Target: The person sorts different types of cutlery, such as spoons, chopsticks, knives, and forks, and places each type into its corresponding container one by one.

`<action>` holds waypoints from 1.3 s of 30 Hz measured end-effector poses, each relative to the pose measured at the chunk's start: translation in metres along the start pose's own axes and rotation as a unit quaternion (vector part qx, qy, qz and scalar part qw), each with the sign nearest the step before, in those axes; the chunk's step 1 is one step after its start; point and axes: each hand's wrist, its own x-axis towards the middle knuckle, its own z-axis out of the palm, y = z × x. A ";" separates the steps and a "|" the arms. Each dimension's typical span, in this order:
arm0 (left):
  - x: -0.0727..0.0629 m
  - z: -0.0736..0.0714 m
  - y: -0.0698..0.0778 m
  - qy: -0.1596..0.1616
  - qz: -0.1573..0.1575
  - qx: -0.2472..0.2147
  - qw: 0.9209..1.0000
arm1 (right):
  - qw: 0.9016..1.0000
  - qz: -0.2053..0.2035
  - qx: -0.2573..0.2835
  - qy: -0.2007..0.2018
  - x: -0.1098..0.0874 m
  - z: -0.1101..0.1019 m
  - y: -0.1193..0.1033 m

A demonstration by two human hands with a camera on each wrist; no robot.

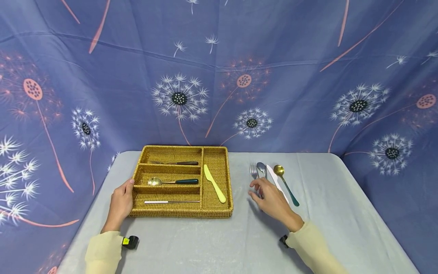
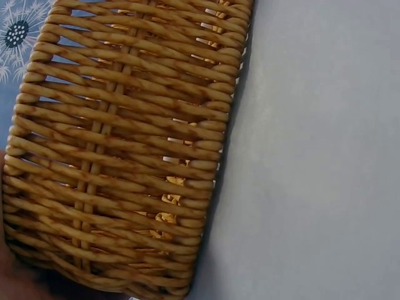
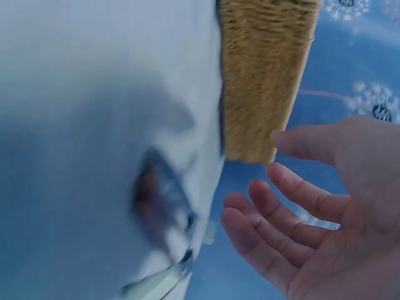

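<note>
My left hand (image 1: 121,200) grips the left rim of a woven cutlery tray (image 1: 181,214), thumb over the edge. In the left wrist view, the tray's wicker side (image 2: 125,144) fills much of the picture. My right hand (image 1: 272,201) is over the lower ends of the cutlery right of the tray, fingers loosely bent. In the right wrist view its fingers (image 3: 275,244) are spread and hold nothing. A silver fork (image 1: 253,170), a grey spoon (image 1: 261,168), a white knife (image 1: 276,179) and a gold spoon with a green handle (image 1: 289,189) lie side by side there, partly hidden by the hand.
In the tray lie a dark-handled fork (image 1: 186,163), a green-handled gold spoon (image 1: 186,181), a thin white-and-silver utensil (image 1: 157,202) and a yellow knife (image 1: 215,185), each in its own compartment. Patterned blue cloth (image 1: 294,76) hangs behind the pale table (image 1: 205,243).
</note>
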 end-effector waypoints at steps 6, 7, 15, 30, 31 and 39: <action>0.000 0.000 -0.001 -0.006 -0.005 0.005 1.000 | 0.999 0.032 -0.007 0.020 -0.019 -0.006 0.026; 0.000 0.000 -0.001 -0.005 -0.005 0.006 1.000 | 0.999 0.038 -0.006 0.024 -0.021 -0.007 0.030; -0.001 0.000 0.000 0.000 -0.003 -0.001 1.000 | 0.996 0.084 -0.013 0.022 -0.033 -0.030 0.061; -0.001 -0.001 0.002 -0.002 -0.002 0.003 1.000 | 0.989 0.128 -0.070 0.028 -0.015 -0.072 0.099; -0.001 -0.001 0.002 -0.001 -0.002 0.003 1.000 | 0.989 0.132 -0.070 0.022 -0.014 -0.072 0.100; 0.000 -0.001 0.002 -0.001 -0.003 0.005 1.000 | 0.982 0.174 -0.066 -0.033 -0.007 -0.069 0.106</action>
